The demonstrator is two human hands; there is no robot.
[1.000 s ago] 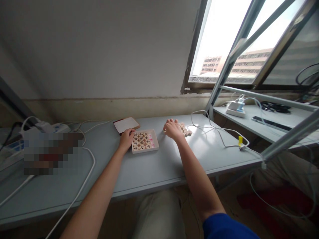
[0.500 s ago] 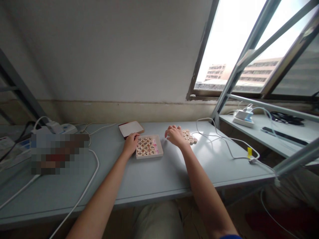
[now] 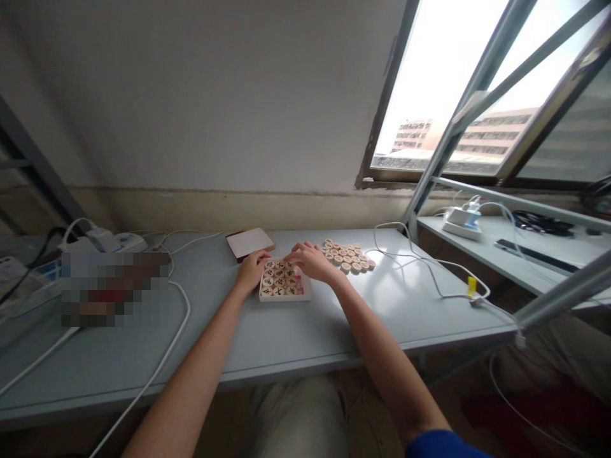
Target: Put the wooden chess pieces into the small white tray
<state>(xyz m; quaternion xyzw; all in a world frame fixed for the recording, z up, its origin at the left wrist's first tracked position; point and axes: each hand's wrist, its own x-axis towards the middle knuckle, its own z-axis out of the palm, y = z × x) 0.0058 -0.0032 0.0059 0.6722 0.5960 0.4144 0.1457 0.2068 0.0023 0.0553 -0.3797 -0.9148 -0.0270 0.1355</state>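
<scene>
right fingers point(image 3: 298, 253) over box point(image 3: 285, 298), left fingers point(image 3: 260, 256) at its side

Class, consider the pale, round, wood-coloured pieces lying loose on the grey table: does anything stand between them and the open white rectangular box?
In this view, the bare right hand does, over the far right part of the box, its wrist beside the loose pieces. The thin white cable lies right of the pieces, outside that gap.

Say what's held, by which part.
Left hand at left edge of the box, right hand over its far side; whether either grips anything can't be told.
</scene>
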